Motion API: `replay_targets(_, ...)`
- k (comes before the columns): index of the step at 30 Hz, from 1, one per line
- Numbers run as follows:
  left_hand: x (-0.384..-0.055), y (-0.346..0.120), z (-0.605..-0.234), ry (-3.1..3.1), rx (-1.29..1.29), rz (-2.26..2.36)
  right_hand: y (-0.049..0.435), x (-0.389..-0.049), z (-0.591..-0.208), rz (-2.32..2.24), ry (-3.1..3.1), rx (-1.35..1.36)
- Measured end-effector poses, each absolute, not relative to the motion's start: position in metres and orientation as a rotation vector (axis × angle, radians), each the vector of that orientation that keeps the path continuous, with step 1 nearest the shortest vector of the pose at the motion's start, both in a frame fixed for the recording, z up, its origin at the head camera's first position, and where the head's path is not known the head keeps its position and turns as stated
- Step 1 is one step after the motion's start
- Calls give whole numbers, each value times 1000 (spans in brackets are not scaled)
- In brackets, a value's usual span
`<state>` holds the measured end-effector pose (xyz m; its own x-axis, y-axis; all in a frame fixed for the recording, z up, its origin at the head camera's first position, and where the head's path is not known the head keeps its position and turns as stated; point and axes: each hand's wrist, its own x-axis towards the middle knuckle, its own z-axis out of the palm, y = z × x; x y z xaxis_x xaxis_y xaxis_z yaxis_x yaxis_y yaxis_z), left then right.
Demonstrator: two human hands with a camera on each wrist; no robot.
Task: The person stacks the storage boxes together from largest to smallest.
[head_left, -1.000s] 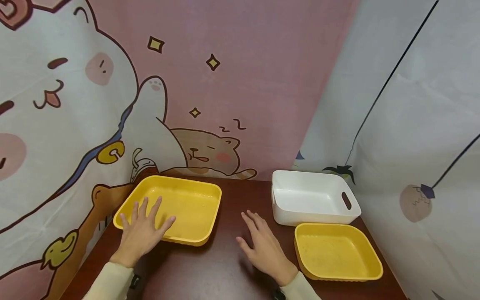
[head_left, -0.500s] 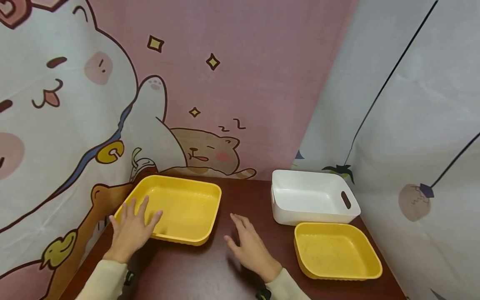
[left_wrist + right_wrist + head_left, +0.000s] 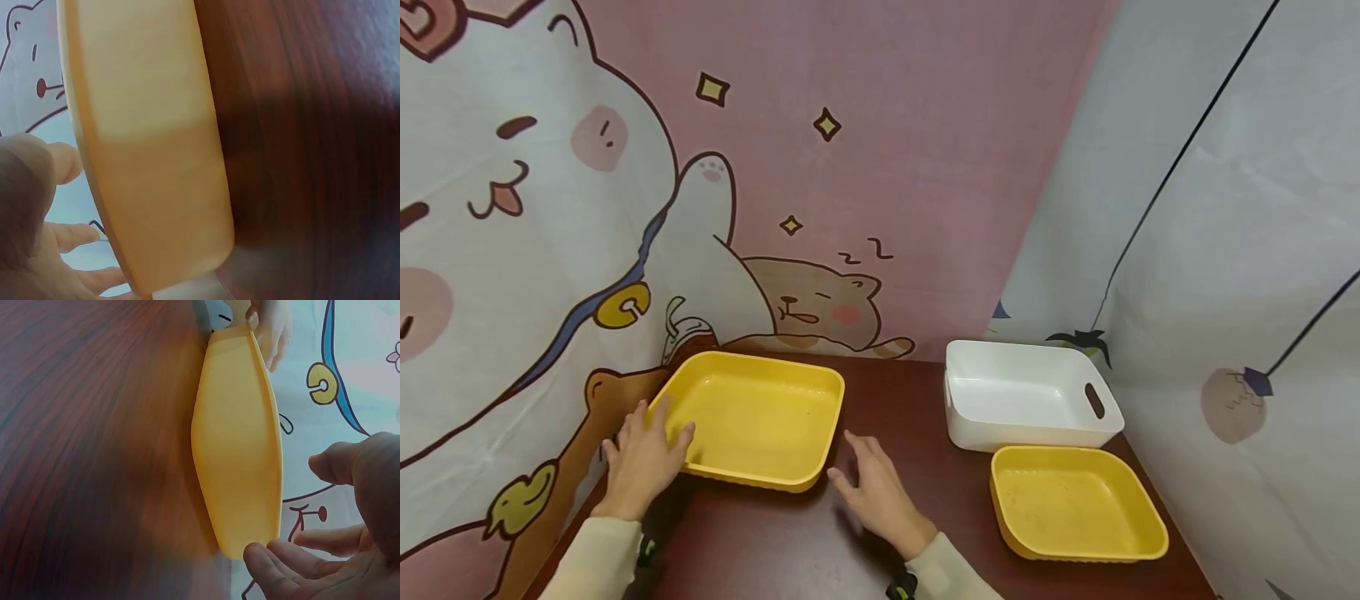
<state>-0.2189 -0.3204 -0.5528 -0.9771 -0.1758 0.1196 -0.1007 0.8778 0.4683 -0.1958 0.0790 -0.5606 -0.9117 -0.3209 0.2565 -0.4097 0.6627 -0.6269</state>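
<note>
A large yellow tray (image 3: 752, 412) stands on the dark wooden table at the left. My left hand (image 3: 642, 462) is at its front left corner, fingers spread and overlapping the rim. Seen from the left wrist, the fingers (image 3: 72, 237) lie along the rim of the tray (image 3: 156, 156), the thumb apart from them. My right hand (image 3: 880, 497) is just off the front right corner, fingers relaxed and slightly bent. In the right wrist view its fingertips (image 3: 255, 553) reach the near end of the tray (image 3: 237, 437), with the left hand (image 3: 272, 328) at the far end.
At the right a white bin (image 3: 1022, 392) with a handle hole stands close behind a smaller yellow tray (image 3: 1078, 508). Brown tabletop (image 3: 775, 542) lies in front of the large tray. A printed cartoon backdrop (image 3: 887, 167) rises behind and on both sides.
Both hands have moved left and a little down in the head view, the left from over the large tray to its left corner, the right closer to its right corner. The trays and bin stay put.
</note>
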Motion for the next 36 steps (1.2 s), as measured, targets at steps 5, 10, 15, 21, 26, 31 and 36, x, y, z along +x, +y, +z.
replay_targets(5, -218, -328, -556, -2869, 272, -748, 70, -197, -563, 1200, -2758, 594)
replay_targets(10, -219, -335, -557, -2875, 313, -822, 61, -199, -566, 1289, -2726, 578)
replay_targets(15, -221, -342, -559, -2865, 346, -882, 53, -201, -565, 1407, -2717, 550)
replay_targets(21, -224, -345, -563, -2824, 357, -883, 49, -203, -563, 1478, -2731, 506)
replay_targets(26, -224, -346, -563, -2818, 376, -886, 47, -205, -564, 1492, -2731, 483)
replay_targets(31, -223, -345, -564, -2796, 372, -888, 46, -207, -567, 1471, -2729, 466)
replay_targets(36, -223, -345, -563, -2799, 378, -881, 46, -206, -567, 1467, -2734, 458)
